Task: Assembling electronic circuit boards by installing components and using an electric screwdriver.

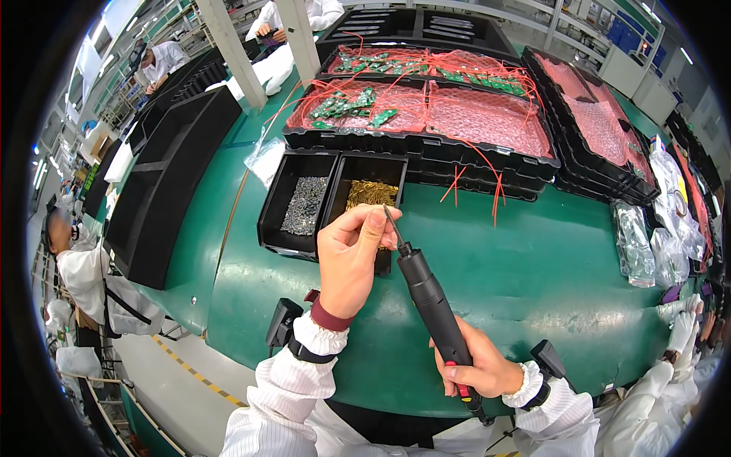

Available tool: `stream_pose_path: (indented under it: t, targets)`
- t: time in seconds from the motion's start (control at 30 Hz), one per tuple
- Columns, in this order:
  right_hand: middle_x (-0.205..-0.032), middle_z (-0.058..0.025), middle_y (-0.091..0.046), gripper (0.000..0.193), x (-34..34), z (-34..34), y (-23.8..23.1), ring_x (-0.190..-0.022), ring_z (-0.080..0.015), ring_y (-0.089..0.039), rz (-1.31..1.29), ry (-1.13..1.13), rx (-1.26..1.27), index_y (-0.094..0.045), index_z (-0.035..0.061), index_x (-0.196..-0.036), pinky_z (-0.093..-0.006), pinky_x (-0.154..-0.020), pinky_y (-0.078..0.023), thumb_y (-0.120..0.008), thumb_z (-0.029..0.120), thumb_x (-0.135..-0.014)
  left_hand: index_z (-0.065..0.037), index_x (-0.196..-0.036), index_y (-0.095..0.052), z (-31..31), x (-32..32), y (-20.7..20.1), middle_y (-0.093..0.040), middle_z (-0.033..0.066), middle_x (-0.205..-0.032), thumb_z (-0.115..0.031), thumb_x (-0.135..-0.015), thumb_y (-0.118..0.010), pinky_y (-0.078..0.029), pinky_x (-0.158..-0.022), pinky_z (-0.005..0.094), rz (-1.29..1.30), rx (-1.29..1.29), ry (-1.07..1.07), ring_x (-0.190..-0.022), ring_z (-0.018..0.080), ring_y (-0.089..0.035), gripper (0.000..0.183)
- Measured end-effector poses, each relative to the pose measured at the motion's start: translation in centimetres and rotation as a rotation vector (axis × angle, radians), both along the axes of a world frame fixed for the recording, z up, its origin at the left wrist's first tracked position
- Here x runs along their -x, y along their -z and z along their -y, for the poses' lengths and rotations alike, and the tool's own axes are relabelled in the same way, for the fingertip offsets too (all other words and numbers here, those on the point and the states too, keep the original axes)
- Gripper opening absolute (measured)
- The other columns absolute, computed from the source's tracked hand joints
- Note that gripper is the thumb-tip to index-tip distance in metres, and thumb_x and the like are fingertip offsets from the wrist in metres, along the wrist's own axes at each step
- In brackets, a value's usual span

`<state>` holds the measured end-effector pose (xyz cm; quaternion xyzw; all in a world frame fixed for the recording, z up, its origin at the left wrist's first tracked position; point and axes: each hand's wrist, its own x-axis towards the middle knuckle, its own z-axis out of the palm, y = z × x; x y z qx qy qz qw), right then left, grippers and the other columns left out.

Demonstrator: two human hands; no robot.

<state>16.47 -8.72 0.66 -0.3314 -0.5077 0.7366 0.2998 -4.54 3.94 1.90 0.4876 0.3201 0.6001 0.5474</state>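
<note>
My right hand (481,367) is wrapped around a black electric screwdriver (431,298), its thumb on the red part near the lower end. The tool slants up to the left, and its thin bit reaches my left hand (346,263). There the thumb and fingers are pinched together beside the bit's tip; whatever they hold is too small to make out. Just beyond that hand, two black bins stand side by side on the green table (518,259). Small silver screws (306,206) fill the left one, and brass-coloured pieces (371,193) lie in the right one.
Behind the bins are stacked black trays (487,158) with pink bubble wrap, green circuit boards (343,105) and red wires (499,190). Clear plastic bags (636,244) lie at the right. A black divided tray (164,190) stands left. Other people work around the table.
</note>
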Motion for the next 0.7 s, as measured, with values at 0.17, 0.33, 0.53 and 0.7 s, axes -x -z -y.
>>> stream_pose_path:
  t: [0.17, 0.33, 0.53, 0.7]
  targets:
    - [-0.075, -0.0061, -0.060, 0.042, 0.04, 0.04, -0.12, -0.057, -0.0139, -0.065, 0.014, 0.001, -0.004, -0.042, -0.0020, -0.124, -0.0279, -0.053, -0.050, -0.061, 0.012, -0.089, 0.005, -0.106, -0.065, 0.00, 0.09, -0.03, -0.058, 0.0007, -0.080, -0.026, -0.103, -0.059, -0.045, -0.071, 0.0247, -0.004, -0.004, -0.025, -0.074, 0.0091, -0.054, 0.032]
    - [-0.075, -0.0062, -0.060, 0.041, 0.12, -0.02, -0.13, -0.057, -0.0139, -0.065, 0.022, -0.011, 0.009, -0.042, -0.0019, -0.122, -0.0280, -0.053, -0.050, -0.061, 0.013, -0.089, 0.006, -0.106, -0.066, -0.13, 0.13, -0.08, -0.059, 0.0009, -0.080, -0.024, -0.103, -0.059, -0.047, -0.070, 0.0239, 0.017, -0.005, -0.050, -0.073, 0.0083, -0.055, 0.031]
    - [-0.075, -0.0064, -0.059, 0.040, 0.14, -0.03, -0.16, -0.057, -0.0142, -0.065, 0.026, -0.004, -0.004, -0.042, -0.0025, -0.122, -0.0286, -0.053, -0.051, -0.061, 0.012, -0.090, 0.007, -0.107, -0.067, -0.22, 0.06, -0.04, -0.061, 0.0013, -0.080, -0.022, -0.104, -0.058, -0.048, -0.069, 0.0232, 0.042, -0.001, -0.056, -0.072, 0.0077, -0.056, 0.031]
    - [-0.076, -0.0067, -0.059, 0.039, 0.08, -0.11, -0.21, -0.057, -0.0142, -0.065, 0.041, -0.011, 0.001, -0.042, -0.0024, -0.121, -0.0287, -0.053, -0.051, -0.061, 0.012, -0.090, 0.008, -0.108, -0.067, -0.12, -0.05, -0.12, -0.061, 0.0012, -0.080, -0.022, -0.104, -0.058, -0.048, -0.069, 0.0227, 0.068, 0.013, -0.057, -0.072, 0.0077, -0.056, 0.031]
